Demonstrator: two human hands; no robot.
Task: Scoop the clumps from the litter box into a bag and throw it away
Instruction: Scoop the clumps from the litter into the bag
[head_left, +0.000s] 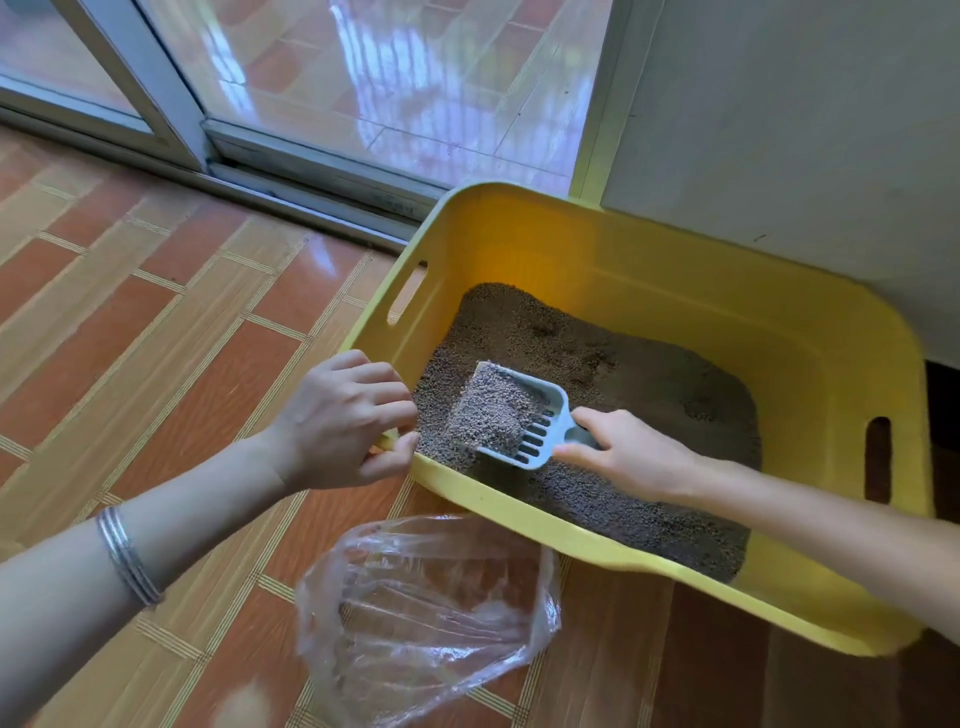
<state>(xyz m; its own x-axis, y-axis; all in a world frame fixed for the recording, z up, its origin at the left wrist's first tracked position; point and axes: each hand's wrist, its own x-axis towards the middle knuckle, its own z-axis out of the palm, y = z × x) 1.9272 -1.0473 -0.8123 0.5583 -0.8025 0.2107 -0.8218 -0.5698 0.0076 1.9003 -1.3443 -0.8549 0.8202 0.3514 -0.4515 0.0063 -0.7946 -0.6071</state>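
A yellow litter box (649, 270) stands on the tiled floor, filled with brown-grey litter (649, 384). My right hand (628, 452) grips the handle of a pale blue slotted scoop (545, 415), which is heaped with litter and held just above the litter near the box's left corner. My left hand (343, 415) grips the box's rim at that corner, fingers curled over the edge. A clear plastic bag (431, 613) lies open on the floor right in front of the box.
A sliding glass door (363, 93) with a metal track runs along the far side. A grey wall (805, 130) stands behind the box on the right. Orange and tan floor tiles (156, 338) spread to the left. A silver bracelet (127, 556) circles my left wrist.
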